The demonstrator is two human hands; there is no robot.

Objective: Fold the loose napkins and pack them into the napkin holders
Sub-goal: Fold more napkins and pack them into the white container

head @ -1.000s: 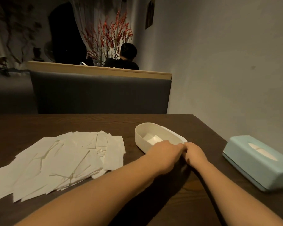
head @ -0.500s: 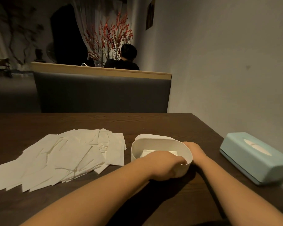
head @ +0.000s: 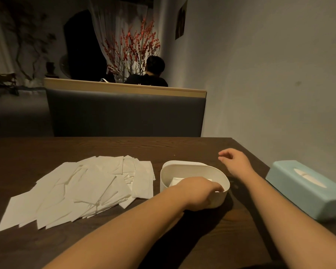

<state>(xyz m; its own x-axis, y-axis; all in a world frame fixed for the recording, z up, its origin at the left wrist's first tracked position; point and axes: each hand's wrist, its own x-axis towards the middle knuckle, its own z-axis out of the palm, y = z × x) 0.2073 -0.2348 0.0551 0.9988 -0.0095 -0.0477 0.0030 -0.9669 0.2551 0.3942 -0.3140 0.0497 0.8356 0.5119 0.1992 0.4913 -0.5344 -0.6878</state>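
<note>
A white oval napkin holder (head: 184,166) stands open on the dark wooden table (head: 124,148), with a folded white napkin (head: 176,180) lying inside. My left hand (head: 197,191) grips the holder's near rim, fingers curled over the edge into the box. My right hand (head: 234,162) hovers to the right of the holder, past its far end, fingers loosely curled and holding nothing. A spread of several loose white napkins (head: 81,187) lies flat on the table to the left of the holder.
A light blue tissue box (head: 306,188) with its lid on sits at the table's right edge by the wall. A padded booth bench (head: 124,111) stands behind the table, and a person (head: 149,74) sits beyond it, facing away.
The holder was turned from slanting to lying crosswise and drawn nearer. My right hand let go of its rim and lifted away to the right; my left hand stays on the near rim.
</note>
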